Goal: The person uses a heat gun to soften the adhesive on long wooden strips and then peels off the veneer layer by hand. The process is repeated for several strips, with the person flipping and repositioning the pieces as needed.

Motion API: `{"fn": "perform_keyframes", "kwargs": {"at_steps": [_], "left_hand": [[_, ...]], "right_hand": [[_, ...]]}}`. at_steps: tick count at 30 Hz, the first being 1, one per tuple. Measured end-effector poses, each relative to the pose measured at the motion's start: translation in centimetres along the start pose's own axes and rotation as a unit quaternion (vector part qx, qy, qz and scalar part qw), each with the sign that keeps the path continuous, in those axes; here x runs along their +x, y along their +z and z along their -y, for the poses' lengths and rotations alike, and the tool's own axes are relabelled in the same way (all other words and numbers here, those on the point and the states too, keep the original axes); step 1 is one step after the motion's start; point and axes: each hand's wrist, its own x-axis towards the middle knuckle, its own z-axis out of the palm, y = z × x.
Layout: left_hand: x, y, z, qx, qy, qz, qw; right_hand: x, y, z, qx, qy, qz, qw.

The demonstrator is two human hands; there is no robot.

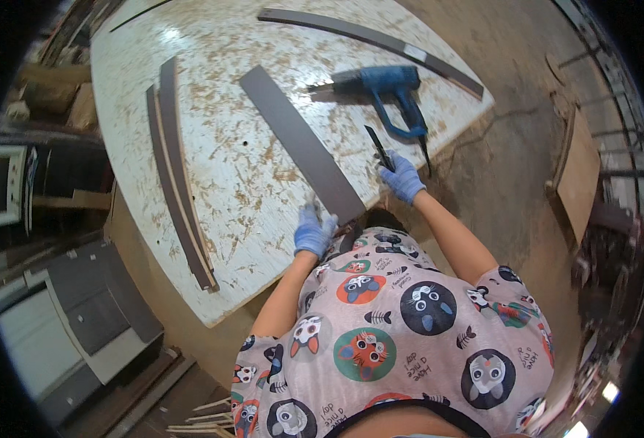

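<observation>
A long dark brown board (pixel 304 146) lies slantwise on the white worktable, its near end at the table's front edge. Beside that end rests my left hand (pixel 313 231) in a blue glove, fingers stretched forward and thumb at the board's left edge. In my right hand (pixel 404 179), gloved alike, is a black utility knife (pixel 379 147), its tip pointing away from me and up to the left. This hand is to the right of the board, near the table edge. Beyond it a blue heat gun (pixel 389 79) lies on its side, nozzle toward the board.
Two narrow curved strips (pixel 179 175) lie on the left of the worktable (pixel 223 219), and another dark strip (pixel 366 35) along its far right edge. Brown scraps or marks cover the tabletop. Dark panels (pixel 92 292) stand at lower left; a wooden board (pixel 579 175) is at right.
</observation>
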Motion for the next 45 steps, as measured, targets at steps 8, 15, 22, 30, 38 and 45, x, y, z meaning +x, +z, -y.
{"fn": "perform_keyframes", "kwargs": {"at_steps": [8, 15, 22, 30, 38, 45], "left_hand": [[11.5, -1.2, -2.5, 0.187, 0.171, -0.2, 0.946], [15.6, 3.1, -5.3, 0.279, 0.056, -0.247, 0.926], [15.8, 4.5, -4.7, 0.261, 0.091, -0.263, 0.924], [16.4, 4.7, -3.9, 0.254, 0.114, -0.264, 0.924], [16.5, 4.7, -3.5, 0.238, 0.127, -0.258, 0.928], [16.3, 4.6, -3.6, 0.248, 0.12, -0.257, 0.927]], "right_hand": [[-9.0, 4.2, -7.6, -0.023, 0.038, -0.003, 0.999], [-10.6, 5.8, -8.8, 0.051, 0.111, 0.026, 0.992], [-10.8, 5.5, -9.7, -0.024, 0.12, -0.055, 0.991], [-9.6, 5.4, -10.4, -0.068, 0.112, 0.014, 0.991], [-8.9, 5.4, -10.4, -0.083, 0.102, 0.045, 0.99], [-8.8, 5.4, -10.2, -0.086, 0.095, 0.033, 0.991]]}}
